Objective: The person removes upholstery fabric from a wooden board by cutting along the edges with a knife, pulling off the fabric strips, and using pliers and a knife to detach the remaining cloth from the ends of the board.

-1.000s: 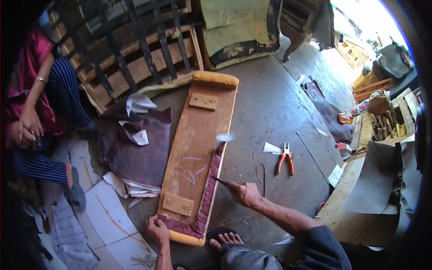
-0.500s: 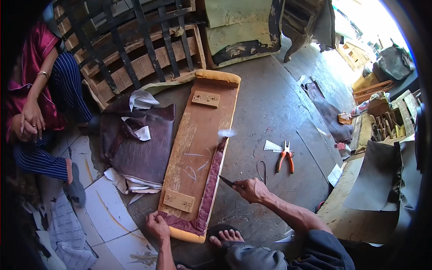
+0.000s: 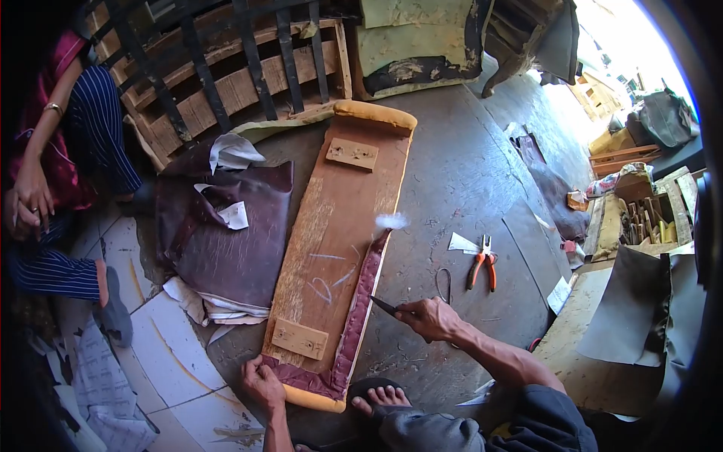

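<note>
Your right hand [image 3: 432, 320], clenched round a dark pointed tool [image 3: 386, 306], has shifted rightward; keep your left hand [image 3: 263, 386] clamped on the orange-edged wooden panel [image 3: 339, 200], lower centre-left.

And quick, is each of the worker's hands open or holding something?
Left hand: closed on a near corner of the long brown wooden panel with orange padded ends.
Right hand: closed, holding a thin, dark, pointed tool.

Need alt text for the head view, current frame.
Left hand on the near left corner of a wooden panel partly edged with maroon fabric; right hand holding a dark pointed tool near its right edge. Pliers lie right of it, a maroon sheet left.
</note>
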A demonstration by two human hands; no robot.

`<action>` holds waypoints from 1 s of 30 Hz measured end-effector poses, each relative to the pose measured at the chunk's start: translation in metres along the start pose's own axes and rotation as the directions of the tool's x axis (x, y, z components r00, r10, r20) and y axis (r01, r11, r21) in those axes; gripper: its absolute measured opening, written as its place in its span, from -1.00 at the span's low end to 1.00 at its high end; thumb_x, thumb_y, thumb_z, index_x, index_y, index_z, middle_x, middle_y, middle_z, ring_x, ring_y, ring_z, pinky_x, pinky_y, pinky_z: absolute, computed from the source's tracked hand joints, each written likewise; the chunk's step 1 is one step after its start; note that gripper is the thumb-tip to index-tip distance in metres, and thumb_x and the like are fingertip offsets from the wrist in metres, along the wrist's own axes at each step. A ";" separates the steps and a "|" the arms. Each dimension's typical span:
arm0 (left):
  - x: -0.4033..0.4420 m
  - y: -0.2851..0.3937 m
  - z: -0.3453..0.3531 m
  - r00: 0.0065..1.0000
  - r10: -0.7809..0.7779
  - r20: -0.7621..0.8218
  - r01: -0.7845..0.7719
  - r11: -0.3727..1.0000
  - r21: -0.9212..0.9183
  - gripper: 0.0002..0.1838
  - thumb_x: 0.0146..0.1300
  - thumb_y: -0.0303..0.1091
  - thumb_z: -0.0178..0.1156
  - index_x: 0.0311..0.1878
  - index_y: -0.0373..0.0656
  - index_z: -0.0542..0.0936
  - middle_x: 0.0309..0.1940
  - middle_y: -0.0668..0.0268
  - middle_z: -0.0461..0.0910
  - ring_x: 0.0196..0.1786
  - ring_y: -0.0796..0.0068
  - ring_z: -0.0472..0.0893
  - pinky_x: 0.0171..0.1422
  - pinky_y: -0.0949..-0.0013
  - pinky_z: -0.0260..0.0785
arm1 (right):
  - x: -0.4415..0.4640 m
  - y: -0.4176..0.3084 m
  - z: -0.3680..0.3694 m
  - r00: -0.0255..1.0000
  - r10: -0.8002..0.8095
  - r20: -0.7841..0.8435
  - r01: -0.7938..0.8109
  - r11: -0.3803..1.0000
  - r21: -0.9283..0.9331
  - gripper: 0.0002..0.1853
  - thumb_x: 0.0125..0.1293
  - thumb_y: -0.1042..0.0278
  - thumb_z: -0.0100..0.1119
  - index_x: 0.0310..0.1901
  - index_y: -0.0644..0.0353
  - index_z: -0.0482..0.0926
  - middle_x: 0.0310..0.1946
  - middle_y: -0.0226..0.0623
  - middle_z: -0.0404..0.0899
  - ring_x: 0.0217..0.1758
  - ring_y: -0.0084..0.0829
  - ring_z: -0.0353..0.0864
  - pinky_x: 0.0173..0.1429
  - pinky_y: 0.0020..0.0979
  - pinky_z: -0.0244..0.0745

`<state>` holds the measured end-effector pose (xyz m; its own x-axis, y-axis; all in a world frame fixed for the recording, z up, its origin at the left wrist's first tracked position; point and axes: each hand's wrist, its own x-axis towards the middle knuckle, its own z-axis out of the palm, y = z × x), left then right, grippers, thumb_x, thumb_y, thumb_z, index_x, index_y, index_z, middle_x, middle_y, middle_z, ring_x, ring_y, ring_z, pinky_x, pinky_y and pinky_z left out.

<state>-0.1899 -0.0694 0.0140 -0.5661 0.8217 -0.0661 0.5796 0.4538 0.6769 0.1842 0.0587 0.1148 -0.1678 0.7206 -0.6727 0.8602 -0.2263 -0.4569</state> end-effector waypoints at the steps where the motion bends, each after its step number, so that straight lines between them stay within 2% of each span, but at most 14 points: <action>1: -0.001 -0.003 0.000 1.000 -0.002 0.003 0.002 1.000 0.002 -0.76 0.20 -0.53 0.01 -0.16 -0.37 0.64 -0.18 -0.02 0.61 -0.12 0.02 0.62 0.00 0.12 0.46 | -0.001 0.001 0.000 1.000 0.003 0.003 -0.003 1.000 0.001 -0.63 0.46 -0.05 0.05 0.07 -0.10 0.71 -0.55 -0.11 0.67 -0.43 -0.11 0.74 -0.21 -0.10 0.62; 3: 0.000 -0.007 0.002 1.000 0.022 0.000 -0.022 1.000 -0.002 -0.76 0.20 -0.53 0.02 -0.16 -0.36 0.64 -0.18 -0.02 0.61 -0.12 0.01 0.62 0.00 0.12 0.46 | -0.002 0.004 -0.001 0.996 -0.073 -0.054 0.073 0.997 0.007 -0.63 0.47 -0.05 0.04 0.08 -0.08 0.71 -0.57 -0.12 0.67 -0.47 -0.15 0.74 -0.23 -0.12 0.62; 6: 0.000 -0.005 0.002 1.000 -0.012 0.004 0.012 1.000 -0.017 -0.76 0.21 -0.53 0.02 -0.16 -0.36 0.64 -0.18 -0.02 0.61 -0.12 0.01 0.62 0.01 0.12 0.46 | -0.006 0.000 -0.007 0.998 -0.011 0.058 0.008 0.999 0.052 -0.62 0.48 -0.06 0.03 0.11 -0.09 0.70 -0.52 -0.12 0.70 -0.47 -0.19 0.75 -0.21 -0.14 0.63; 13: 0.002 0.009 -0.001 1.000 -0.011 0.010 0.011 1.000 -0.012 -0.76 0.21 -0.53 0.02 -0.15 -0.37 0.63 -0.17 -0.03 0.61 -0.11 0.02 0.62 0.01 0.13 0.46 | 0.001 0.001 -0.007 0.998 -0.063 0.010 0.063 0.998 0.019 -0.60 0.49 -0.05 0.03 0.15 -0.05 0.67 -0.54 -0.12 0.69 -0.54 -0.29 0.73 -0.28 -0.23 0.64; 16: 0.002 0.006 -0.001 1.000 0.025 0.018 -0.024 0.998 -0.059 -0.76 0.21 -0.54 0.01 -0.15 -0.38 0.63 -0.17 -0.03 0.61 -0.11 0.03 0.62 0.00 0.14 0.46 | 0.014 0.000 -0.024 0.989 -0.002 0.149 -0.007 0.998 0.058 -0.59 0.48 -0.04 0.05 0.15 -0.01 0.67 -0.54 -0.07 0.69 -0.55 -0.34 0.73 -0.32 -0.25 0.61; 18: 0.002 0.012 -0.008 0.994 0.089 0.070 -0.091 0.996 0.027 -0.76 0.21 -0.53 0.02 -0.15 -0.39 0.62 -0.19 -0.03 0.61 -0.10 0.00 0.61 0.00 0.13 0.46 | 0.030 0.016 -0.022 0.944 0.033 0.327 -0.125 0.956 0.266 -0.58 0.48 -0.04 0.07 0.15 0.03 0.67 -0.51 -0.05 0.69 -0.54 -0.38 0.73 -0.34 -0.22 0.60; 20: 0.002 0.009 -0.005 0.997 0.068 0.047 -0.067 0.998 -0.014 -0.75 0.20 -0.52 0.02 -0.15 -0.40 0.62 -0.21 -0.04 0.60 -0.10 -0.04 0.60 0.00 0.10 0.46 | 0.041 0.026 -0.014 0.946 0.005 0.325 -0.095 0.961 0.261 -0.62 0.45 0.00 0.11 0.12 -0.01 0.69 -0.51 -0.01 0.68 -0.54 -0.27 0.73 -0.37 -0.19 0.58; 21: 0.002 0.012 -0.007 0.995 0.088 0.055 -0.089 0.996 0.012 -0.75 0.19 -0.53 0.02 -0.15 -0.40 0.62 -0.22 -0.05 0.60 -0.10 -0.04 0.60 0.00 0.09 0.46 | 0.039 0.020 -0.008 0.976 -0.201 0.089 0.192 0.976 0.100 -0.67 0.43 0.06 0.12 0.08 -0.03 0.70 -0.50 -0.01 0.67 -0.54 -0.20 0.72 -0.38 -0.18 0.58; 22: 0.002 0.015 -0.009 0.991 0.115 0.066 -0.117 0.992 0.036 -0.75 0.19 -0.53 0.02 -0.15 -0.40 0.62 -0.23 -0.05 0.60 -0.11 -0.04 0.60 0.00 0.09 0.46 | 0.036 0.016 -0.007 0.894 -0.433 -0.114 0.420 0.899 -0.120 -0.71 0.41 0.12 0.12 0.04 -0.05 0.71 -0.50 0.00 0.67 -0.53 -0.12 0.71 -0.39 -0.16 0.58; 23: 0.001 0.017 -0.010 0.990 0.126 0.066 -0.129 0.991 0.040 -0.75 0.19 -0.53 0.02 -0.15 -0.40 0.62 -0.23 -0.05 0.60 -0.11 -0.04 0.60 0.00 0.09 0.46 | 0.023 0.014 -0.004 0.923 -0.374 -0.092 0.323 0.881 -0.345 -0.73 0.38 0.22 0.08 0.04 -0.11 0.67 -0.50 -0.05 0.67 -0.49 -0.02 0.71 -0.41 -0.08 0.58; 24: 0.002 0.017 -0.010 0.989 0.137 0.061 -0.140 0.989 0.045 -0.75 0.18 -0.54 0.02 -0.15 -0.40 0.62 -0.23 -0.05 0.60 -0.11 -0.04 0.61 0.00 0.09 0.46 | 0.007 -0.002 -0.004 0.973 -0.224 -0.058 0.174 0.875 -0.452 -0.72 0.39 0.23 0.03 0.08 -0.13 0.60 -0.53 -0.13 0.66 -0.47 -0.04 0.72 -0.44 0.00 0.56; 26: 0.000 0.017 -0.006 0.984 0.171 0.052 -0.173 0.984 0.031 -0.76 0.18 -0.54 0.02 -0.15 -0.40 0.62 -0.23 -0.04 0.60 -0.12 -0.03 0.61 0.00 0.09 0.46 | 0.018 0.046 0.031 0.855 -0.462 -0.237 0.307 0.818 -0.486 -0.68 0.41 0.18 0.01 0.15 -0.17 0.55 -0.56 -0.15 0.64 -0.49 -0.04 0.71 -0.48 0.02 0.53; 29: 0.001 0.006 -0.005 0.988 0.146 0.042 -0.147 0.989 0.005 -0.76 0.17 -0.54 0.04 -0.14 -0.38 0.62 -0.21 -0.02 0.61 -0.12 -0.04 0.61 0.01 0.09 0.46 | 0.023 0.054 0.036 0.797 -0.526 -0.295 0.372 0.814 -0.447 -0.67 0.40 0.18 0.03 0.17 -0.15 0.53 -0.58 -0.16 0.64 -0.52 -0.06 0.70 -0.51 0.00 0.51; 30: 0.001 0.011 -0.009 0.983 0.179 0.039 -0.181 0.982 0.048 -0.76 0.17 -0.53 0.05 -0.15 -0.37 0.63 -0.21 0.00 0.61 -0.12 -0.01 0.62 0.00 0.10 0.47 | 0.025 0.049 0.034 0.859 -0.460 -0.224 0.341 0.841 -0.421 -0.63 0.40 0.16 0.05 0.22 -0.16 0.52 -0.59 -0.17 0.64 -0.52 -0.09 0.70 -0.50 -0.02 0.50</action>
<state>-0.1895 -0.0668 0.0277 -0.4295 0.9026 0.0277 0.6998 0.3133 0.6419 0.2058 0.0431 0.0554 -0.4320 0.8702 -0.2369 0.8688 0.3310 -0.3684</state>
